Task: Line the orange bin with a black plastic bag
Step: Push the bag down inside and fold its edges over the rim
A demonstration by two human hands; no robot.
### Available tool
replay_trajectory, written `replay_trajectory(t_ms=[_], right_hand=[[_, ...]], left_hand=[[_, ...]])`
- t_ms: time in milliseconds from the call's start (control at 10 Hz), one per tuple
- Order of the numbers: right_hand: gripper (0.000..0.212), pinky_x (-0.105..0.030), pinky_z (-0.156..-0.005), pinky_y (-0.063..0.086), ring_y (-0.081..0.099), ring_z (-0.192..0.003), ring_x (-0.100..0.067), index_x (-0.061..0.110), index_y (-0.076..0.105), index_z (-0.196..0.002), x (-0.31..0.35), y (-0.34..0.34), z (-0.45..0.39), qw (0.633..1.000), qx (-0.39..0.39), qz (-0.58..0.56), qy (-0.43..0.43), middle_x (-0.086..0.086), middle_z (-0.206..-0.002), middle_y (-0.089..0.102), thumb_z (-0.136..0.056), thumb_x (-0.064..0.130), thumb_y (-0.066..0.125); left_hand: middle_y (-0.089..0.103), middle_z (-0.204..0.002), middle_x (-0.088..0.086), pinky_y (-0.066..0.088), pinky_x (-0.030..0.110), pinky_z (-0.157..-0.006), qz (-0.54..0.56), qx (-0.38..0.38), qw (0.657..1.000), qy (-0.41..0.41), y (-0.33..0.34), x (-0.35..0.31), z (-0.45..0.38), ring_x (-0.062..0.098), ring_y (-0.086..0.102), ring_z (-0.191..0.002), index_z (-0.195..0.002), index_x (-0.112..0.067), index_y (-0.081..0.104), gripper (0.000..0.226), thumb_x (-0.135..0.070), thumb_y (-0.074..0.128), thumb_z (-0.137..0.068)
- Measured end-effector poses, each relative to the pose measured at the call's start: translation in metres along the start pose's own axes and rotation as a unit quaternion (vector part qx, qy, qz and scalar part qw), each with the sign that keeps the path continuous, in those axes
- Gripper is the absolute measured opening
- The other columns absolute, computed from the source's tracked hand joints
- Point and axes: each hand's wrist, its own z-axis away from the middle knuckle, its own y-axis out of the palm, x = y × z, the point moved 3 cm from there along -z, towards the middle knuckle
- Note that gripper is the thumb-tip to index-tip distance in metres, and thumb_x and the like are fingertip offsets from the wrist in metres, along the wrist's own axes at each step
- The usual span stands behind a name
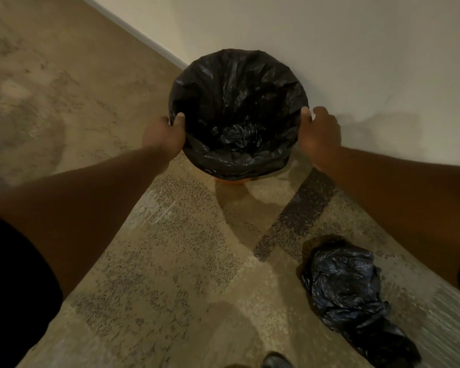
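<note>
The orange bin (230,181) stands on the floor against the wall; only a thin orange strip of it shows below the bag. A black plastic bag (237,83) sits inside it, its mouth folded over the whole rim, its bottom crumpled deep in the bin. My left hand (164,136) grips the bag-covered rim on the left side, thumb inside. My right hand (320,135) grips the rim on the right side, thumb on the edge, fingers outside.
A second crumpled black bag (348,290) lies on the patterned rug (170,261) at the lower right. The white wall (329,35) runs right behind the bin. Bare tan floor (51,75) lies to the left. A dark shoe tip (275,361) shows at the bottom edge.
</note>
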Motion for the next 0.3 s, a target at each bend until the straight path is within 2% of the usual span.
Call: replay_trajectory(t_ms=[100, 200, 300], right_hand=[[0.056, -0.046, -0.091, 0.044, 0.051, -0.117, -0.044, 0.007, 0.041, -0.142, 0.010, -0.006, 0.016, 0.991, -0.018, 0.073, -0.107, -0.026, -0.132, 0.049, -0.103, 0.046, 0.033], [0.058, -0.053, -0.088, 0.044, 0.046, -0.118, -0.045, 0.008, 0.035, -0.146, 0.026, -0.018, 0.031, 0.966, -0.029, 0.152, -0.207, -0.025, -0.136, 0.045, -0.103, 0.046, 0.033], [0.058, -0.054, -0.087, 0.044, 0.045, -0.119, -0.043, 0.008, 0.035, -0.148, 0.055, -0.040, 0.046, 0.947, -0.057, 0.185, -0.256, -0.021, -0.140, 0.044, -0.102, 0.045, 0.033]], left_hand=[[0.055, -0.130, 0.018, 0.047, 0.042, -0.088, -0.069, -0.027, 0.995, 0.067, -0.010, -0.009, 0.020, 0.033, 0.054, -0.112, -0.133, -0.002, 0.051, 0.062, -0.051, 0.039, -0.099], [0.042, -0.145, 0.022, 0.031, 0.048, -0.108, -0.128, -0.029, 0.981, 0.143, -0.021, -0.026, 0.039, 0.039, 0.035, -0.134, -0.142, -0.007, 0.043, 0.058, -0.047, 0.040, -0.100], [0.035, -0.151, 0.021, 0.024, 0.048, -0.113, -0.163, -0.020, 0.967, 0.194, -0.036, -0.054, 0.055, 0.038, 0.026, -0.139, -0.143, -0.010, 0.040, 0.057, -0.046, 0.038, -0.100]])
